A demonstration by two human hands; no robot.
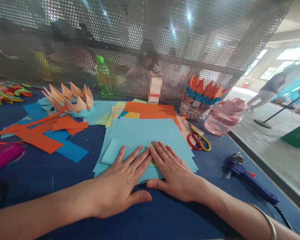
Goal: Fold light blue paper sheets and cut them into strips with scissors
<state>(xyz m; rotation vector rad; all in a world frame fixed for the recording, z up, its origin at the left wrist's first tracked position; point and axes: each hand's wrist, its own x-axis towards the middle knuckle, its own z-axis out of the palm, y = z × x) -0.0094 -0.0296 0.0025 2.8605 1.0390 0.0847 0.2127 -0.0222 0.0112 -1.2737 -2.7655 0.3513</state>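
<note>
Head view: The left hand point(125, 176) and the right hand point(173, 166) lie flat at the lower centre of the frame, palms down, fingers extended. Neither hand is closed on anything; both press on paper. The fingertips converge and meet, or nearly meet, over a pale-green paper piece point(153, 163), which lies directly beneath them at the centre of the frame, on a stack of light-blue sheets point(142, 128). Small portions of the green piece show between the hands. Neither hand is clearly the nearer. The long axis of the green piece cannot be determined.

A folded light-blue piece point(110, 151) lies left of centre, at the left hand's fingertips; the left hand is the nearer to it. The stack extends beyond the fingertips toward the upper centre, where an orange sheet point(150, 109) lies at its far edge. The scissors point(199, 139) lie right of the stack, on the right hand's side.

Hidden or unclear: the fingers cover most of the green piece, and the right end of the folded piece is not visible. The purple object point(6, 155) is cut off by the left edge of the frame. Figures behind the perforated screen point(130, 20) are blurred, and a pixelated patch at the upper centre conceals whatever stands there
</note>
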